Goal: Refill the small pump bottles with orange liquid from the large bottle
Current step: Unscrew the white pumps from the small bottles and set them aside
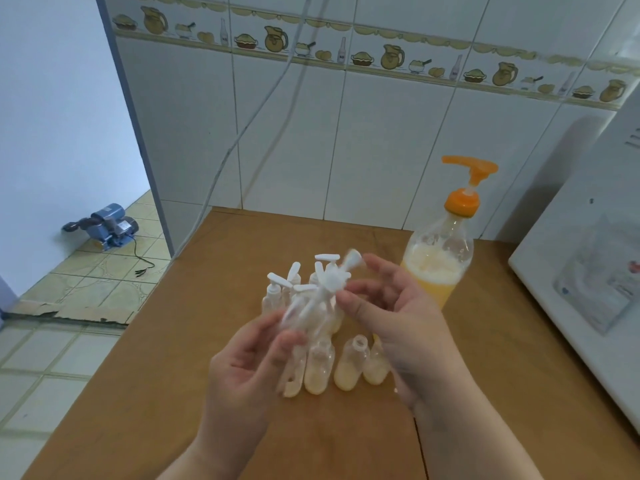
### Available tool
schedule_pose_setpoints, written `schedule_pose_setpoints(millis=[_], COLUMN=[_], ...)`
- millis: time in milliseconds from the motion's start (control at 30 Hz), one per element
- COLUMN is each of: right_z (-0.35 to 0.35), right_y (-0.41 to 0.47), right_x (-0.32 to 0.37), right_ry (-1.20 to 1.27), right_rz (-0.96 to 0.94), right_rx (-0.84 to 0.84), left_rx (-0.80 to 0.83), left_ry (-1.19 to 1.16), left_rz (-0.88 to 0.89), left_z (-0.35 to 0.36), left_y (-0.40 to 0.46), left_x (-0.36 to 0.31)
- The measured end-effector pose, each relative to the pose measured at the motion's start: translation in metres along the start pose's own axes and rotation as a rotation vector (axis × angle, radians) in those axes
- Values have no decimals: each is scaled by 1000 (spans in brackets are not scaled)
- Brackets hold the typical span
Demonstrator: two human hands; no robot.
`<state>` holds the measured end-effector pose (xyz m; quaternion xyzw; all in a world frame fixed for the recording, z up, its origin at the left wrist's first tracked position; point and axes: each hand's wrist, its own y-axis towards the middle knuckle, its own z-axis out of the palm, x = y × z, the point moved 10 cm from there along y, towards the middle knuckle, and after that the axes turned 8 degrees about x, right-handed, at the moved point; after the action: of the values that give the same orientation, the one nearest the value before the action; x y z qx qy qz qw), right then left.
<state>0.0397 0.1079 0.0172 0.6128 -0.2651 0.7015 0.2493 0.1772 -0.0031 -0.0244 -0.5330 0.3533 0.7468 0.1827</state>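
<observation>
A blue water pump (pixel 104 225) is seen on the tiled floor at far left. A blurred small bottle (pixel 294 315) is pinched by the left hand (pixel 249 368); its white pump head (pixel 334 280) is pinched by the right hand (pixel 398 320). Uncapped, part-filled small bottles (pixel 349 367) stand on the wooden table (pixel 346 438). The large orange-pump bottle (pixel 441 251) stands behind the right hand.

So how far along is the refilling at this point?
Partly done. The front row of small bottles stands uncapped with pale liquid low in each. Both hands, left and right, hold a blurred white pump head. Capped bottles wait behind; the large bottle still holds orange liquid.
</observation>
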Motion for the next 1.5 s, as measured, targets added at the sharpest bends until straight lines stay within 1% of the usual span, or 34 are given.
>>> schedule_pose_setpoints(millis=[67,133,200,233,333,433,533,600,667,733,833,933,1033,1133,1200,1267,1367,1433,1500], right_z=[1,5,-1,-9,-38,-66,-103,-133,-164,-190,-215,-219,-212,-204,-199,-195,-184,-178,-177], right_y=[-4,-9,-12,-13,-16,-19,-21,-24,-31,-39,-52,-57,-55,-49,-42,-36,-26,-22,-23], right_x=[0,1,3,6,22,30,19,5,-14,-37,-79,-104,-117,-125,-130,-133,-136,-139,-141], right_ry=[37,74,36,21,42,141,293,345,337,298,208,29,-107,-299,-448,-568,-713,-756,-768], right_rz=[9,11,23,18,-60,-106,-137,-142,-113,-45,72,153,232,252,246,231,197,174,152], right_rx=[10,36,-4,-52,-170,-216,-293,-383,-491,-594,-722,-778,-769,-720,-670,-615,-481,-404,-380], left_rx=[30,150,256,277,266,245,173,78,-27,-78,-59,-12,21,39,64,110,167,101,16], left_ry=[80,235,372,425,598,769,783,739,679,658,713,703,689,682,683,675,678,732,731], left_rz=[24,57,39,14,-9,6,-40,-100,-202,-309,-404,-473,-478,-452,-442,-473,-522,-518,-520], left_z=[1,13,23,25,15,4,-13,-31,-51,-65,-73,-73,-71,-68,-65,-67,-82,-101,-117], left_y=[4,8,8,8,9,14,19,20,19,14,7,0,-2,1,3,2,-2,0,8], left_x=[-4,-5,4,9,18,20,27,35,48,67,90,106,115,117,118,126,140,138,133])
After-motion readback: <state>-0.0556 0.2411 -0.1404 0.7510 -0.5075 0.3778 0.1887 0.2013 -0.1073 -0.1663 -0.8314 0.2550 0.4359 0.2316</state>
